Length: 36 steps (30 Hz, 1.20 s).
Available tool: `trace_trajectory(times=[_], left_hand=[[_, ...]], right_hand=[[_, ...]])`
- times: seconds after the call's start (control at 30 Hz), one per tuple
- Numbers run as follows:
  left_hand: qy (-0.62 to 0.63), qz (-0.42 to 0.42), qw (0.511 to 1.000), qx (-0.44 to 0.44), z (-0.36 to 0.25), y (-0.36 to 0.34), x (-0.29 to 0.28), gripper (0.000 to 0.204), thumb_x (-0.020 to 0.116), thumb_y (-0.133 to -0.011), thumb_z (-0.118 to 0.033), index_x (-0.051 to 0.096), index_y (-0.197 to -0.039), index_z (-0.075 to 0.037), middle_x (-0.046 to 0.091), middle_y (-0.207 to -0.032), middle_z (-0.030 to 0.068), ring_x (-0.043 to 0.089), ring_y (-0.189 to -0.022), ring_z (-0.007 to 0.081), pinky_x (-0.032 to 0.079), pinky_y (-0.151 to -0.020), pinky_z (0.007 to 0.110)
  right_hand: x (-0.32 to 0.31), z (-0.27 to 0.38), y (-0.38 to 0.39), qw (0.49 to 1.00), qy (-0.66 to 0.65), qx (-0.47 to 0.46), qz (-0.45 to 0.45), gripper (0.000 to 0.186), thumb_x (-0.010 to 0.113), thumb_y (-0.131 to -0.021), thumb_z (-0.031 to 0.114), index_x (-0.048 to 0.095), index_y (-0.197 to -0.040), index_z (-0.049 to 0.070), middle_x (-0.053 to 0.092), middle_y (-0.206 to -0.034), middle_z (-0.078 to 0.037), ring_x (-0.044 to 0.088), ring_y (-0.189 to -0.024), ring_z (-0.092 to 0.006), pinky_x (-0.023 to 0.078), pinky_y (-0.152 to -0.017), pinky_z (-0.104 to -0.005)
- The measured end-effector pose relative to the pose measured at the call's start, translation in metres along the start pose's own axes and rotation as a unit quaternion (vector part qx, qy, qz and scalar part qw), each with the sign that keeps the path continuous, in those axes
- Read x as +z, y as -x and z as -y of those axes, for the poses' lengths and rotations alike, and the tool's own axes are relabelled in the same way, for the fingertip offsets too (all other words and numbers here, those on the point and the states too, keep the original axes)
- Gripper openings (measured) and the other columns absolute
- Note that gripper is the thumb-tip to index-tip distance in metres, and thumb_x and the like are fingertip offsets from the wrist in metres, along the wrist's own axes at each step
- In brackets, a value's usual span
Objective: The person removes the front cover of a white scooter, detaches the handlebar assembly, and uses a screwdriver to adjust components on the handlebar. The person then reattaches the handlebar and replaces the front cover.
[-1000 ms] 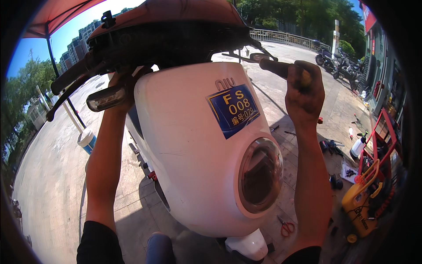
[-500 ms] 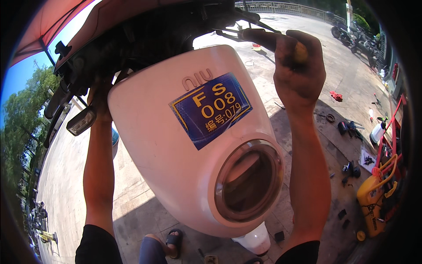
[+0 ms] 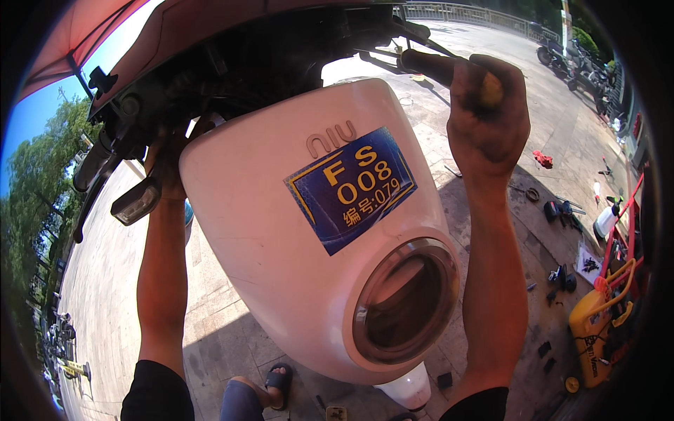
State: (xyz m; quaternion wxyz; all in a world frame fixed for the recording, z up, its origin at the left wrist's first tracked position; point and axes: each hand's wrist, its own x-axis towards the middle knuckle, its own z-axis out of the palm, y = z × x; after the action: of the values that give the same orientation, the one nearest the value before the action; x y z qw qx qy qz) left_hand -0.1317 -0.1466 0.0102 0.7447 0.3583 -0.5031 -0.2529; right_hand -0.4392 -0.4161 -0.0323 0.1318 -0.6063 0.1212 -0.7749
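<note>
Head view: the right hand (image 3: 489,116) is curled closed around a dark handle (image 3: 432,68); the white panel (image 3: 242,203) sits between both hands. Beside its upper left edge, the left hand (image 3: 166,165) is partly hidden; I cannot tell its opening or hold.

left forearm (image 3: 163,281): rising nearly upright from a dark sleeve (image 3: 158,393) | left hand (image 3: 167,167): mostly in shadow, fingers hidden | right forearm (image 3: 496,281): upright, bare | right hand (image 3: 489,130): higher than the left, smudged dark, fingers curled tightly inward
</note>
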Motion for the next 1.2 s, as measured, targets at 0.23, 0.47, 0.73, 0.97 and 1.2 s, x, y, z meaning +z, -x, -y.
trace_trajectory(times=[0.23,0.47,0.73,0.97,1.2], left_hand=[[0.004,0.003,1.0,-0.001,0.0,0.0,-0.002,0.057,0.047,-0.094,-0.04,0.037,-0.138,-0.003,0.044,-0.136,0.0197,0.048,-0.121,0.0354,0.043,-0.102,0.043],[0.006,0.013,1.0,0.003,0.003,0.002,-0.003,0.058,0.048,-0.094,-0.04,0.038,-0.137,-0.003,0.044,-0.136,0.0198,0.048,-0.121,0.0354,0.043,-0.102,0.043],[0.011,0.028,0.999,0.012,0.005,0.001,-0.007,0.058,0.049,-0.094,-0.041,0.038,-0.137,-0.003,0.044,-0.136,0.0199,0.049,-0.12,0.0353,0.044,-0.101,0.043],[0.013,0.045,0.999,0.016,0.008,-0.002,-0.006,0.059,0.049,-0.093,-0.041,0.039,-0.137,-0.003,0.044,-0.136,0.02,0.049,-0.12,0.0353,0.044,-0.1,0.043],[0.022,0.068,0.997,0.024,0.01,-0.002,-0.008,0.059,0.05,-0.093,-0.041,0.039,-0.137,-0.003,0.045,-0.135,0.0201,0.049,-0.12,0.0352,0.045,-0.1,0.043]], right_hand=[[-0.004,0.005,-0.002,0.996,0.048,-0.079,0.011,0.025,0.071,-0.082,0.02,0.054,-0.097,0.009,0.065,-0.074,-0.01,0.067,-0.066,-0.0298,0.053,-0.058,-0.0361],[-0.017,0.008,-0.02,0.975,0.033,-0.173,0.139,0.028,0.065,-0.084,0.008,0.054,-0.109,0.008,0.063,-0.093,-0.009,0.065,-0.081,-0.0207,0.051,-0.071,-0.031],[-0.012,0.013,-0.04,0.976,0.15,0.014,0.158,0.018,0.065,-0.089,0.02,0.06,-0.101,0.007,0.067,-0.082,-0.009,0.064,-0.076,-0.0162,0.049,-0.072,-0.0287],[-0.013,0.006,-0.033,0.977,-0.012,-0.15,0.153,0.02,0.064,-0.087,0.011,0.058,-0.105,0.007,0.065,-0.086,-0.008,0.062,-0.075,-0.0186,0.049,-0.07,-0.0282],[-0.011,0.001,-0.037,0.986,0.042,-0.052,0.155,0.029,0.06,-0.09,0.032,0.06,-0.099,0.004,0.067,-0.084,-0.011,0.066,-0.08,-0.0266,0.05,-0.073,-0.0306]])
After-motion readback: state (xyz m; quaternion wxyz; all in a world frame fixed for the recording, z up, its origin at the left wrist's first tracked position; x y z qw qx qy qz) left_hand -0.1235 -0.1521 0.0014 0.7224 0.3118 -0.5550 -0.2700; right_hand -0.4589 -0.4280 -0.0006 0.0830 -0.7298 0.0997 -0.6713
